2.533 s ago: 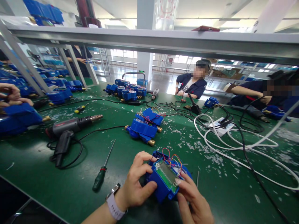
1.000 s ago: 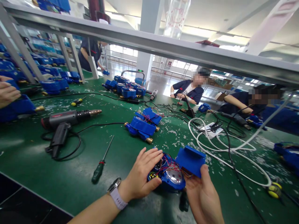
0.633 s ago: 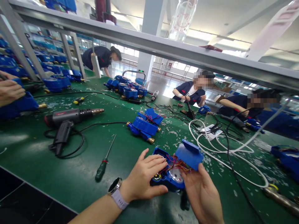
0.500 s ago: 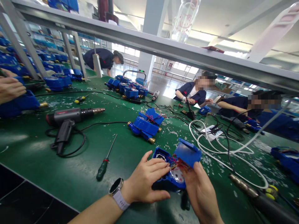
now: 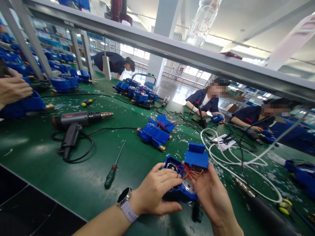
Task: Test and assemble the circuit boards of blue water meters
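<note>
An opened blue meter housing (image 5: 181, 195) lies on the green bench in front of me, with a clear round dial inside. My left hand (image 5: 155, 191) rests across its left side, fingers stretched out and thumb apart. My right hand (image 5: 214, 196) holds a blue cover (image 5: 197, 158) raised above the housing, thumb at its right edge and fingers beneath. Thin red and yellow wires (image 5: 188, 171) run between cover and housing. Part of the housing is hidden under my left hand. Just behind sits another blue meter (image 5: 154, 132) with brass ends.
A heat gun (image 5: 76, 121) and a green-handled screwdriver (image 5: 110, 177) lie to the left. On the right are a white cable (image 5: 206, 144) and another heat gun (image 5: 261, 203). Several blue meters (image 5: 137, 91) stand farther back. Co-workers sit around; a co-worker's hand (image 5: 16, 88) is far left.
My right hand has turned the blue cover, so its inner side now faces me more squarely and more wires show. My left hand stays on the housing. The view has shifted slightly.
</note>
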`<state>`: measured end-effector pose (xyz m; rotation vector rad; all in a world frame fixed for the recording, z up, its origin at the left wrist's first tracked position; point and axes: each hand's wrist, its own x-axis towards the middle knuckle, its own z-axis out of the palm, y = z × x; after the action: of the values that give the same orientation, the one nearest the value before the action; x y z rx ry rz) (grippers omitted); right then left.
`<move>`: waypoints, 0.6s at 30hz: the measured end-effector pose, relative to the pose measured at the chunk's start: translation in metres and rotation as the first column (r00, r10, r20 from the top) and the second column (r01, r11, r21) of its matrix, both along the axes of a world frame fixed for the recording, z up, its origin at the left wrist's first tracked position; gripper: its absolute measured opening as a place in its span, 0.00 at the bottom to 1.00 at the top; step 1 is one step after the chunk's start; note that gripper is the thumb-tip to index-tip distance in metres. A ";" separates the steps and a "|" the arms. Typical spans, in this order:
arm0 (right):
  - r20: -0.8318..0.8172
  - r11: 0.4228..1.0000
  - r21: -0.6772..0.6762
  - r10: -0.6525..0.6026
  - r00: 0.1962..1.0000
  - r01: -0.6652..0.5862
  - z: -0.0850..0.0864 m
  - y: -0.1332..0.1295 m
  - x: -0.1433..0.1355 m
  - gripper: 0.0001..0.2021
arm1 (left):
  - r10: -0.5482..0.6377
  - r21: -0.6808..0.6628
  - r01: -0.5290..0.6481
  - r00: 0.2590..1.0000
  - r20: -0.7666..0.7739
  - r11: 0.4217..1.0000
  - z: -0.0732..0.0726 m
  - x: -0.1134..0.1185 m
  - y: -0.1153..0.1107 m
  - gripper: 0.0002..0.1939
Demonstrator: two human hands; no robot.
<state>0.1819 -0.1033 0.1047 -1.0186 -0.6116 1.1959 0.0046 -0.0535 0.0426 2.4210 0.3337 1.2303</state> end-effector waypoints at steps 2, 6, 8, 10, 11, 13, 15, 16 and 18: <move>-0.020 1.000 -0.013 0.028 0.999 -0.028 0.001 0.000 0.001 0.22 | -0.006 -0.014 0.006 1.000 0.019 1.000 0.000 0.000 0.000 0.29; -0.004 0.998 -0.004 0.062 0.998 -0.062 0.004 0.000 0.000 0.24 | 0.003 -0.055 -0.001 1.000 0.030 0.999 -0.001 0.000 0.000 0.33; 0.010 0.997 0.007 0.071 0.997 -0.071 0.005 0.000 0.000 0.23 | 0.006 -0.048 -0.005 1.000 0.020 0.999 -0.001 0.000 0.000 0.33; 0.011 0.997 0.020 0.079 0.997 -0.080 0.005 -0.001 -0.001 0.22 | 0.001 -0.030 -0.001 1.000 0.015 1.000 -0.001 0.000 0.000 0.32; 0.008 0.996 0.024 0.085 0.996 -0.085 0.005 -0.002 -0.002 0.22 | -0.002 -0.026 0.002 1.000 0.015 1.000 -0.001 0.000 0.000 0.31; 0.016 0.996 0.035 0.076 0.997 -0.077 0.004 -0.004 -0.005 0.20 | -0.006 -0.031 0.007 1.000 0.021 1.000 -0.001 0.001 -0.001 0.29; 0.059 0.997 0.063 0.035 0.998 -0.038 0.001 -0.006 -0.007 0.19 | 0.010 -0.058 -0.008 1.000 0.026 0.998 -0.001 0.001 -0.001 0.28; 0.102 0.996 0.084 -0.007 0.995 -0.002 -0.002 -0.008 -0.009 0.19 | 0.026 -0.083 -0.024 0.999 0.027 0.996 0.000 0.001 -0.001 0.27; 0.250 0.989 0.135 -0.096 0.963 0.063 -0.007 -0.010 -0.010 0.22 | 0.062 -0.150 -0.056 0.997 0.037 0.987 0.001 0.000 -0.001 0.27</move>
<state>0.1715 -0.1128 0.0979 -1.0885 -0.8310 0.9493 0.0041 -0.0541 0.0436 2.2702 0.4714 1.2332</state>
